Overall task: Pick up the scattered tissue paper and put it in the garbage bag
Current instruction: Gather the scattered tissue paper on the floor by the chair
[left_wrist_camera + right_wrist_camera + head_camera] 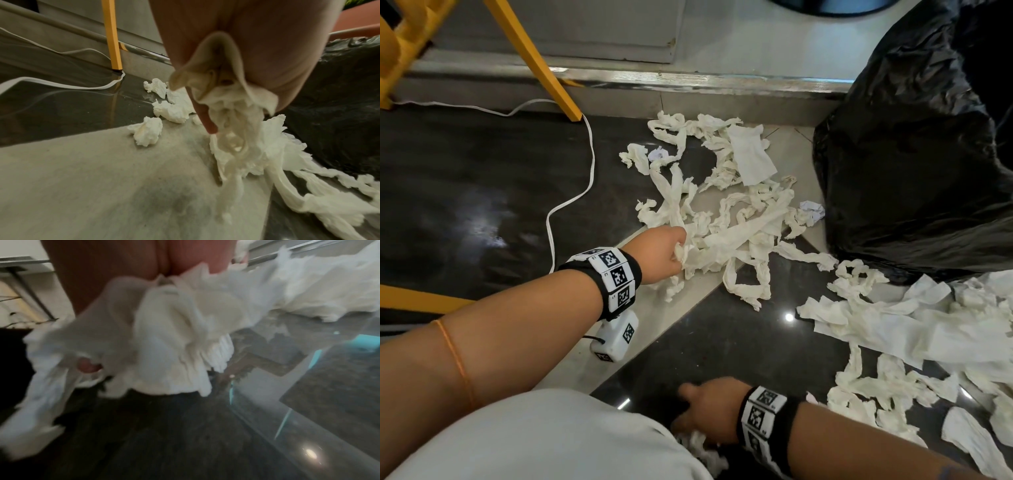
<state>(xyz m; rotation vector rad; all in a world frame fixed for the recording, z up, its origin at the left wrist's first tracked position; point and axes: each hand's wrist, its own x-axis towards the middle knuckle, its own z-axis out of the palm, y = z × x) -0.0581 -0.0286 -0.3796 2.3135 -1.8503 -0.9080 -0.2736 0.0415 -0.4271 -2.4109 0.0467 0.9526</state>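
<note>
Head view: the left hand (661, 255) reaches forward and grips a bunch of tissue paper (722, 219) at the near edge of a tangle of white strips strewn over the floor (482, 205). More tissue lies spread to the right, just before the black garbage bag (914, 154), which stands at the far right with strips touching its base. The right hand (709, 411) is low near the body, fingers curled into a wad of tissue. Both wrists wear black bands (613, 277) with square black-and-white coded markers; no readable writing shows. A white cable (571, 202) snakes past a yellow leg (541, 65).

Left wrist view: fingers (205, 116) pinch a crumpled tissue bundle (236, 142) that trails onto the floor, with loose wads beside it.

Right wrist view: blurred; the hand (115, 272) clutches a bunch of tissue (170, 340) above the dark glossy floor
</note>
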